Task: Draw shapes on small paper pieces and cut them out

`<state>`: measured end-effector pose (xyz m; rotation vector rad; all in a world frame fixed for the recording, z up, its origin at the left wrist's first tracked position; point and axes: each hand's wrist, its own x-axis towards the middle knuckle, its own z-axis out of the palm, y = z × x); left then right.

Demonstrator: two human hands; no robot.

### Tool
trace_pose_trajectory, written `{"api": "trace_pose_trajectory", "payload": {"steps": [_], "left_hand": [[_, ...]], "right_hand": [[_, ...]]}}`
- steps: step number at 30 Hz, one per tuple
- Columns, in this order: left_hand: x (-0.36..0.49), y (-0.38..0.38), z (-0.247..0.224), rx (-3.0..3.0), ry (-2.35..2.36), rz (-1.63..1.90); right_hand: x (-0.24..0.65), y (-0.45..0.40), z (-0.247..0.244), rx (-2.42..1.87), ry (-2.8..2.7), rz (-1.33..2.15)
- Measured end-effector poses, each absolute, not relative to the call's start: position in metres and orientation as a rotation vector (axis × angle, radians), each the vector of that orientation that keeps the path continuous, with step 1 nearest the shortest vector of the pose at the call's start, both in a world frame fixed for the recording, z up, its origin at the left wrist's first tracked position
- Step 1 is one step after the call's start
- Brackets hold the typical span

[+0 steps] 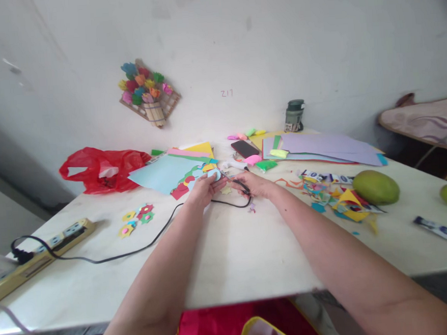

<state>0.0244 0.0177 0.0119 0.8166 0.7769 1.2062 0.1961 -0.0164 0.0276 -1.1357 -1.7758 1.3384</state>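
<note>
Between the fingers of my left hand is a small light blue paper piece. My right hand is closed round the black handles of a pair of scissors, whose blades point left at the paper. The two hands are close together over the middle of the table. Cut coloured paper shapes lie just behind my left hand, and a pale yellow paper star lies between the hands. A black cord passes beneath them. Finished-looking paper flowers rest to the left.
A power strip with a plugged cord lies at left, near a red plastic bag. Paper sheets, a phone, and a glue gun are behind. Paper scraps, glue tubes and green mangoes sit right.
</note>
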Motion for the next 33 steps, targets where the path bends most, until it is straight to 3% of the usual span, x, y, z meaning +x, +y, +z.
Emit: {"api": "trace_pose_trajectory", "payload": {"steps": [33], "left_hand": [[0.0249, 0.0162, 0.0131, 0.819, 0.785, 1.188]], "right_hand": [[0.1971, -0.0138, 0.0239, -1.123, -1.770, 1.324]]}}
